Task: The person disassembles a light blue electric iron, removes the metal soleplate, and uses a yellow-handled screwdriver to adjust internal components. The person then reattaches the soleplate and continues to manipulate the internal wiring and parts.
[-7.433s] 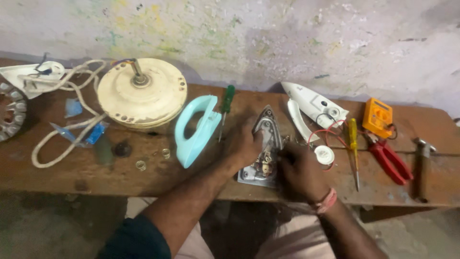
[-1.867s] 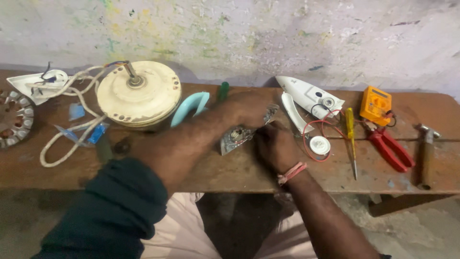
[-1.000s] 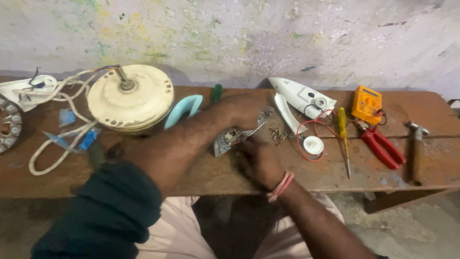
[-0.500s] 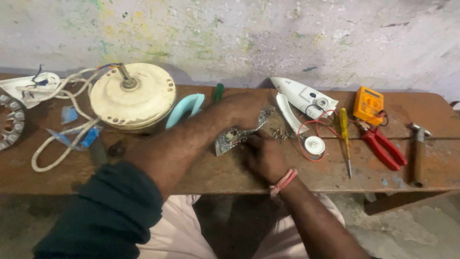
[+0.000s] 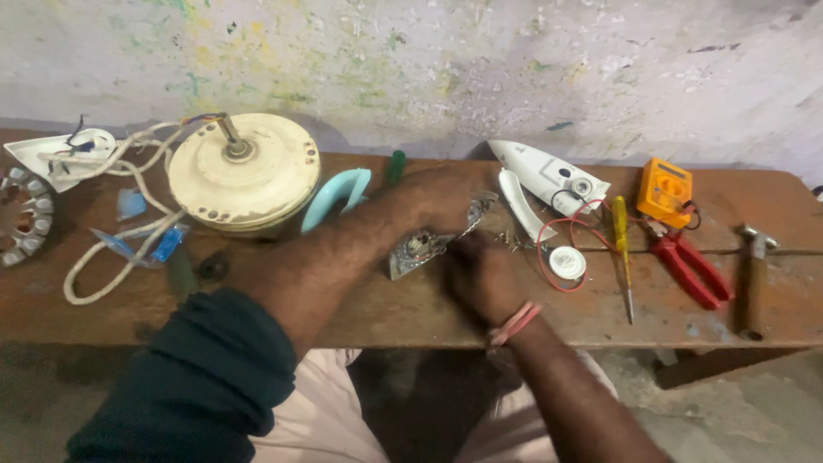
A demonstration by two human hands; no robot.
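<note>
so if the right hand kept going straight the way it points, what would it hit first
Most likely the metal iron soleplate, right ahead of the right hand, which points up and left and seems to touch it already. The left hand lies just beyond; depth is hard to judge.

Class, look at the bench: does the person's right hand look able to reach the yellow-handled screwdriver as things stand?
Probably yes. The right hand works at the metal iron soleplate, and the yellow-handled screwdriver lies flat just to its right; only a thin red wire and a white disc lie between.
</note>
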